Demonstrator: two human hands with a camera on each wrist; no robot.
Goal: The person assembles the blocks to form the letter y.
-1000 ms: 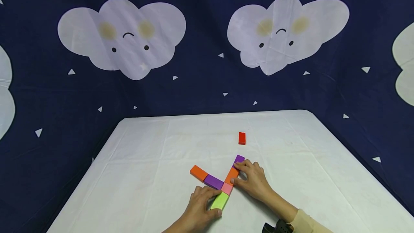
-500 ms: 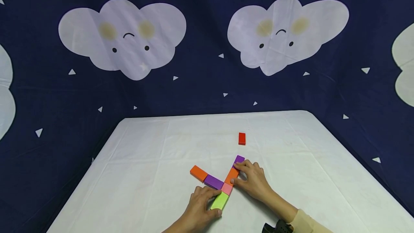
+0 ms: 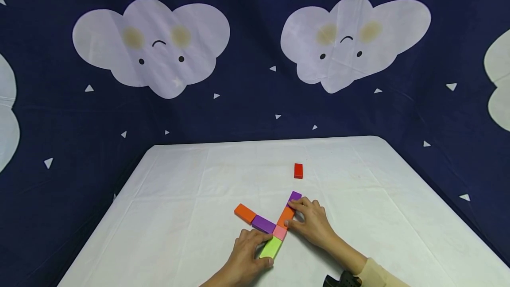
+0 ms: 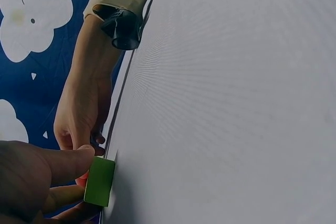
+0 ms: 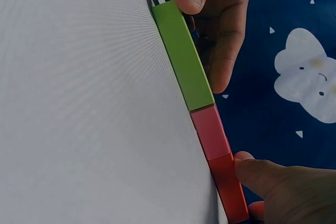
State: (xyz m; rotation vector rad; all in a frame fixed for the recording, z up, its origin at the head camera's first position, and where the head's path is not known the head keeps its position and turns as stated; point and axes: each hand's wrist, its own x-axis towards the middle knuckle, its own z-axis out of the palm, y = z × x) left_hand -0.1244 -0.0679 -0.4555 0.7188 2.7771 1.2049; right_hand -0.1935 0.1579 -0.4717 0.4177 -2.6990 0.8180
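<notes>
Flat coloured blocks lie joined in a branching line on the white table. My left hand [image 3: 245, 256] grips the lime green block [image 3: 272, 247] at the near end, thumb at its near end and index finger towards its far end. Touching that block is a short pink block [image 3: 280, 232]. Beyond it, my right hand [image 3: 314, 224] holds an orange block [image 3: 283, 216] between thumb and index finger, the index finger close to the seam with a purple block [image 3: 295, 195]. Another purple block [image 3: 263, 223] and an orange block [image 3: 244, 212] branch off leftwards from the pink one.
A single red block [image 3: 298, 171] lies apart, farther back on the white-covered table [image 3: 191, 176]. Behind the table hangs a dark blue cloth [image 3: 247, 110] printed with clouds. A dark strapped device [image 3: 341, 280] sits on the right wrist.
</notes>
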